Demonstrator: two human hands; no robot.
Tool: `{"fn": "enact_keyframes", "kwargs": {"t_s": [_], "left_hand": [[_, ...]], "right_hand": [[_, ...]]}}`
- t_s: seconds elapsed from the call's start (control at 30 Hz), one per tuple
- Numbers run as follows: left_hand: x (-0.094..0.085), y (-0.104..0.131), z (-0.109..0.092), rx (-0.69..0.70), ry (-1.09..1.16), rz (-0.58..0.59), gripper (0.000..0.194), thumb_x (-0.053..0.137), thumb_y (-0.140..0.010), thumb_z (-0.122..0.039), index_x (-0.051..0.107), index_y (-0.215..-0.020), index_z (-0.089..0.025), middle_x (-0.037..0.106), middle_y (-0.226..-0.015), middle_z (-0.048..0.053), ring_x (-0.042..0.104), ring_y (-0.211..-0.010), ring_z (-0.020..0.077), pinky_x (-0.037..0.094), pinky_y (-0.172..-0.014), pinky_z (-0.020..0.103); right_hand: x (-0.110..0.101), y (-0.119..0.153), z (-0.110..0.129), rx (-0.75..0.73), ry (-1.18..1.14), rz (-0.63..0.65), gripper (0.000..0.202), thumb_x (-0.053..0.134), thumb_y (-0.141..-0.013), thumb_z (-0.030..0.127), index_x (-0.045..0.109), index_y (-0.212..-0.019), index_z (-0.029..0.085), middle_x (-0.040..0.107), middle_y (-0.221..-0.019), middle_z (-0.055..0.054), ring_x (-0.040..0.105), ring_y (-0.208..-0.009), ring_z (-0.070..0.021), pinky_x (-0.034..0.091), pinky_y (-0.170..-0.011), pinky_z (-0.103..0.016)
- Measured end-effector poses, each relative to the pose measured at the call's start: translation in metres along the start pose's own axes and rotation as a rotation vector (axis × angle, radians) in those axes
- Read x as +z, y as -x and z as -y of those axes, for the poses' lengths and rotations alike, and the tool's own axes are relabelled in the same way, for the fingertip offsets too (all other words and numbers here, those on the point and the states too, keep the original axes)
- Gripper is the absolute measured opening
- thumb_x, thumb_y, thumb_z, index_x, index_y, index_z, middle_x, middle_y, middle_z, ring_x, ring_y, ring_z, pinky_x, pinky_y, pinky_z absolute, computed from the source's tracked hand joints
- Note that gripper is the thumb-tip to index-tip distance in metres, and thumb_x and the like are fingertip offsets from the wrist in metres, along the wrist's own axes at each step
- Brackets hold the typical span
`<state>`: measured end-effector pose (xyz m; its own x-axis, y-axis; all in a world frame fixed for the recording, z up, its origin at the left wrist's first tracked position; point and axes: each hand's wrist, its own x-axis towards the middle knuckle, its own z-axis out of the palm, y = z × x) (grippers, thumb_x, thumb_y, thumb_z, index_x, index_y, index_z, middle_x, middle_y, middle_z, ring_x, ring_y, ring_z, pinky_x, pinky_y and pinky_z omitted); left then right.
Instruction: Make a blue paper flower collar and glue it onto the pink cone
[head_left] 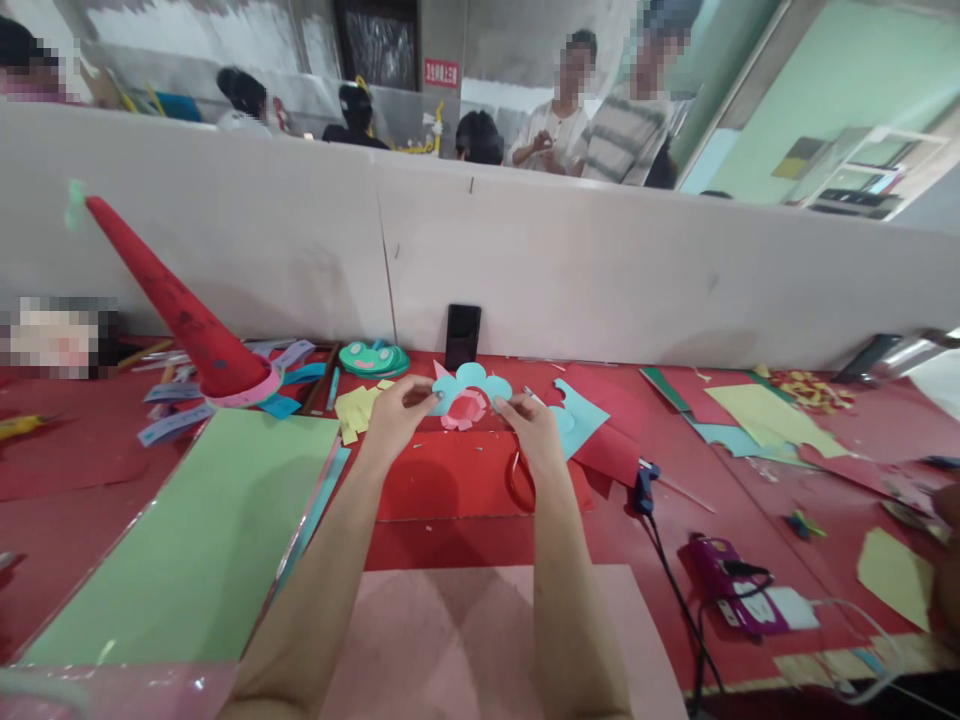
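Between my two hands is a light-blue paper cutout with a scalloped, petal-like edge, held up above the table. My left hand pinches its left end with thumb and fingers. At the other end, my right hand pinches it the same way. Just below the cutout lies a pink paper piece with petal-like edges. Under my right wrist, red scissor handles show in part on a red sheet. Beside that hand is a blue paper offcut with curved cuts.
A tall red cone stands at left behind green sheets. A phone leans on the white partition. At right lie a glue gun with its cord and a purple power socket. People are beyond the partition.
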<state>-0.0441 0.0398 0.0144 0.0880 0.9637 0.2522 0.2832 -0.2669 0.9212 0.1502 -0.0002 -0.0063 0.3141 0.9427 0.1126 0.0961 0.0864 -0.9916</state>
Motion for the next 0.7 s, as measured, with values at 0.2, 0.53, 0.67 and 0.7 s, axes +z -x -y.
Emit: {"fn": "enact_keyframes", "kwargs": {"t_s": [0.2, 0.53, 0.67, 0.7], "left_hand": [[0.0008, 0.0001, 0.0012, 0.017, -0.006, -0.021, 0.019, 0.064, -0.069, -0.030, 0.063, -0.086, -0.020, 0.068, -0.077, 0.002, 0.066, -0.078, 0.0178, 0.054, -0.076, 0.031], [0.0011, 0.0002, 0.0016, 0.005, 0.080, 0.034, 0.022, 0.064, -0.067, -0.030, 0.059, -0.085, -0.018, 0.067, -0.080, 0.003, 0.067, -0.081, 0.0187, 0.055, -0.075, 0.033], [0.0017, -0.0006, 0.0013, -0.004, 0.069, 0.023, 0.020, 0.064, -0.065, -0.030, 0.059, -0.081, -0.019, 0.067, -0.081, 0.003, 0.067, -0.083, 0.0193, 0.054, -0.075, 0.032], [0.0016, -0.0008, 0.0015, -0.006, 0.058, 0.015, 0.020, 0.064, -0.065, -0.030, 0.059, -0.080, -0.019, 0.067, -0.081, 0.003, 0.067, -0.082, 0.0194, 0.054, -0.074, 0.032]], "right_hand": [[0.0002, 0.0005, 0.0015, -0.021, 0.041, -0.030, 0.028, 0.067, -0.065, 0.047, 0.063, -0.069, 0.020, 0.057, -0.058, 0.003, 0.050, -0.058, -0.0126, 0.041, -0.059, -0.026], [-0.0027, 0.0028, 0.0024, -0.084, 0.038, 0.045, 0.043, 0.063, -0.074, 0.038, 0.062, -0.113, 0.020, 0.049, -0.056, 0.007, 0.051, -0.058, -0.0125, 0.043, -0.063, -0.027], [-0.0031, 0.0041, 0.0024, -0.070, 0.063, 0.040, 0.051, 0.063, -0.075, 0.039, 0.057, -0.122, 0.024, 0.046, -0.055, 0.008, 0.053, -0.058, -0.0131, 0.044, -0.065, -0.028], [-0.0032, 0.0043, 0.0025, -0.070, 0.068, 0.041, 0.050, 0.063, -0.075, 0.040, 0.058, -0.122, 0.024, 0.046, -0.055, 0.008, 0.053, -0.058, -0.0132, 0.044, -0.064, -0.028]]}}
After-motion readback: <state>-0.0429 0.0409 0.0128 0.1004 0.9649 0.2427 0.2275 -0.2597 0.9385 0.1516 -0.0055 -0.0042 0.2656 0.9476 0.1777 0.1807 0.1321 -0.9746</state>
